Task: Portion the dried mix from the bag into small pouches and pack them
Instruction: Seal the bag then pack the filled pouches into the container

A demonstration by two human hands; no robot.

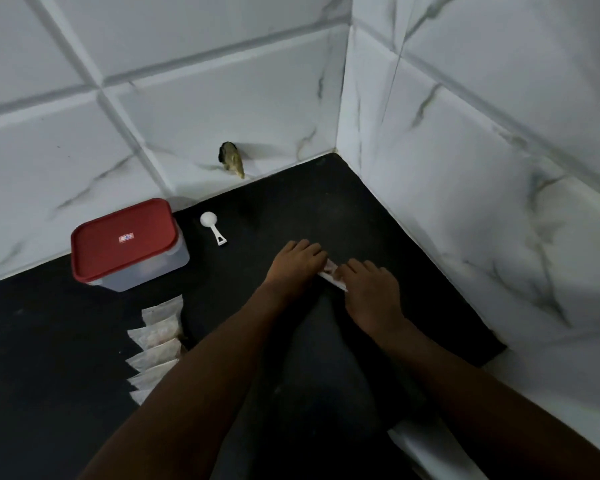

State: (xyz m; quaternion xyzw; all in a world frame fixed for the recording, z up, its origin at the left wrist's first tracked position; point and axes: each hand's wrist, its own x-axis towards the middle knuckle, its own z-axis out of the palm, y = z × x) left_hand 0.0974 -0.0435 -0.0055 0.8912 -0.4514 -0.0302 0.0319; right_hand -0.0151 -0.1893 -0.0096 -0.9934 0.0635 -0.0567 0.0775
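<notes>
While your left hand (298,263) and right hand (373,294) rest palm-down on one small pouch (330,273), whether their fingers pinch it is hidden.
</notes>
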